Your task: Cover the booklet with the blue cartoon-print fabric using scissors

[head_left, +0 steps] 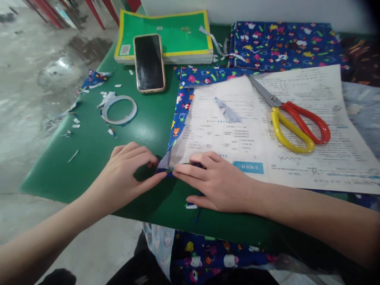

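A dark blue fabric (179, 113) printed with cartoon animals lies under an open printed paper (219, 138), its edges folded over the paper at the left and top. At the near left corner, my left hand (130, 170) pinches the fabric between thumb and index finger. Beside it, my right hand (213, 182) has its fingers bent and pressed on the folded near edge, the thumb apart below. On the paper rest scissors (274, 101) with one red and one yellow handle, blades pointing up left. A small triangular fabric scrap (228, 111) is also on the paper.
A tape roll (120, 110) lies on the green table (74, 166) among scraps. Behind it, a phone (149, 63) leans on a thick green book (166, 33). A fabric-covered stack (285, 45) sits at the back right. More patterned fabric (213, 253) drapes over my lap.
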`<state>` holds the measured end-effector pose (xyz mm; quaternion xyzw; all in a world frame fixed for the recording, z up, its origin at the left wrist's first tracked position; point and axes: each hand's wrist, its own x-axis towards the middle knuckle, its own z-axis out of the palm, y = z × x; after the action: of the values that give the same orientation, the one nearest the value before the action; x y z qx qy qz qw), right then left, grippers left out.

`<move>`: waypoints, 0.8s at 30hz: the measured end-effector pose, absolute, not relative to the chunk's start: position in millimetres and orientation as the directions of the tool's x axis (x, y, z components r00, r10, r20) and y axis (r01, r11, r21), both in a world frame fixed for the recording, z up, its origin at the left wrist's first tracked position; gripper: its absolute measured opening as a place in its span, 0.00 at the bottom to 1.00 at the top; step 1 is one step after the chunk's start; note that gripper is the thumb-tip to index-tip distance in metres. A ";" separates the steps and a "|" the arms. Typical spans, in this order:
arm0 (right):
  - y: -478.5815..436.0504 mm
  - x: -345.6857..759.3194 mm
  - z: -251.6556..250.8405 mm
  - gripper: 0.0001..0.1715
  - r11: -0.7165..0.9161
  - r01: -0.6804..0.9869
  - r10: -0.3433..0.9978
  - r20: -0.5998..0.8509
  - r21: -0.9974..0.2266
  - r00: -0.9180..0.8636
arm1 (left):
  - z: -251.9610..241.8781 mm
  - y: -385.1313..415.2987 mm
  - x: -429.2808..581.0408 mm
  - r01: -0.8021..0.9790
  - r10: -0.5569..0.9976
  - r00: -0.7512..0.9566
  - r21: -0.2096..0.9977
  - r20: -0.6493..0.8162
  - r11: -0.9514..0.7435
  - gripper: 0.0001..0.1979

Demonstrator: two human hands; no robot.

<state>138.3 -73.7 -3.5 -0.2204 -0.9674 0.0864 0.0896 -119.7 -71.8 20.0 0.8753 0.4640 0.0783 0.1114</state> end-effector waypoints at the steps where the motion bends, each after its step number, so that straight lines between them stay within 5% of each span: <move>1: -73.8 138.5 -3.5 0.33 0.888 0.410 0.441 0.132 -0.208 -0.888 | 18.0 -72.4 -118.4 0.791 0.826 0.563 0.265 0.037 -0.551 0.11; 12: -74.6 139.5 -3.8 0.31 0.889 0.399 0.438 0.169 -0.223 -0.883 | 14.6 -76.4 -110.6 0.760 0.842 0.539 0.428 0.007 -0.489 0.14; 24: -73.6 139.9 -4.5 0.31 0.891 0.401 0.439 0.177 -0.214 -0.881 | 8.5 -97.0 -106.0 0.856 0.883 0.445 0.219 0.151 -0.469 0.10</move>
<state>139.9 -73.6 -4.5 -0.2172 -0.9660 0.0856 0.1109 -106.0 -97.0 8.5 0.8482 0.5124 0.1224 0.0551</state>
